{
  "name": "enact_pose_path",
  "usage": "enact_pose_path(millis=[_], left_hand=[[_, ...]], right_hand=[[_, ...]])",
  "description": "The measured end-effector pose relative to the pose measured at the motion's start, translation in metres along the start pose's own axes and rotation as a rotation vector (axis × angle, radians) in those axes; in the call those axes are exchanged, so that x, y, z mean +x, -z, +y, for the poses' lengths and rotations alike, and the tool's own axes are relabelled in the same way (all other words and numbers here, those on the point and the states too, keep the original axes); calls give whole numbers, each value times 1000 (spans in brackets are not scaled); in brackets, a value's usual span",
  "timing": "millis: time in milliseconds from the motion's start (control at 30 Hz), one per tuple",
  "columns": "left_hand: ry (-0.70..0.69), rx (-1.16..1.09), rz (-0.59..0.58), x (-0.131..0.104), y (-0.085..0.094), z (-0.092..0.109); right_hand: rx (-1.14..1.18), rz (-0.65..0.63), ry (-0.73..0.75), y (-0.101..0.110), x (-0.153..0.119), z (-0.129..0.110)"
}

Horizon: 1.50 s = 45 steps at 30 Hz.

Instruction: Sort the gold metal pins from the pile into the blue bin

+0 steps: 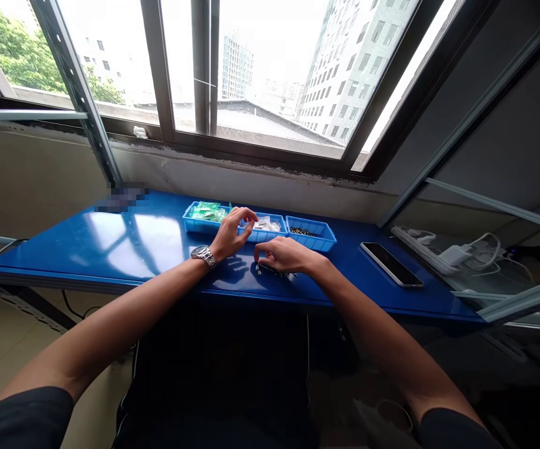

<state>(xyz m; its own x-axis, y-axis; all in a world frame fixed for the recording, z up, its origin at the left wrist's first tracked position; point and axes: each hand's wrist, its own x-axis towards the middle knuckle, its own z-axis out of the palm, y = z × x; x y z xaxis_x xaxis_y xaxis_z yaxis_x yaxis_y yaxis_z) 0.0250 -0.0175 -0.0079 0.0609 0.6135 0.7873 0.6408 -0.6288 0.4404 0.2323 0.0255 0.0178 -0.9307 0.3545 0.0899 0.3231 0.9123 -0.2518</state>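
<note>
My left hand (235, 232), with a metal watch (203, 254) at its wrist, is raised over the front of the middle blue bin. Its fingers are curved, with a gap between thumb and forefinger, and nothing shows in them. Just right of it, my right hand (283, 254) points down at the blue table, fingertips pinched close to the surface. Several small dark, thin pieces (279, 272) lie beneath it, partly hidden by the hand. Whatever the pinch holds is too small to name.
Behind the hands stand a blue bin (188, 218) of green packets, a middle bin (263, 237) of small clear bags and a right bin (328, 240) of dark, thin pieces. A phone (391, 264) lies right, near a power strip (426, 249). Metal posts flank the table (158, 249).
</note>
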Motion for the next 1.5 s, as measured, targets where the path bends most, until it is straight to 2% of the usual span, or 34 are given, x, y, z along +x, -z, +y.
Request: enact_pose_path(millis=[300,400,500,633,733,867,1500], left_hand=[[-5,1,2,0,0,-1],[-5,3,11,0,0,-1],[-1,8,30,1,1,-1],[1,22,57,1,3,0],[-20,28,35,1,3,1],[-56,29,-5,1,1,2],[-83,-41,-44,0,-3,0]], right_hand=[[8,-3,29,-2,5,-2],[9,33,14,-3,5,-1],[22,128,-13,2,3,4],[62,332,-79,8,5,12],[112,461,-103,2,9,15],[145,555,-99,-10,8,11],[206,515,-65,-13,2,14]])
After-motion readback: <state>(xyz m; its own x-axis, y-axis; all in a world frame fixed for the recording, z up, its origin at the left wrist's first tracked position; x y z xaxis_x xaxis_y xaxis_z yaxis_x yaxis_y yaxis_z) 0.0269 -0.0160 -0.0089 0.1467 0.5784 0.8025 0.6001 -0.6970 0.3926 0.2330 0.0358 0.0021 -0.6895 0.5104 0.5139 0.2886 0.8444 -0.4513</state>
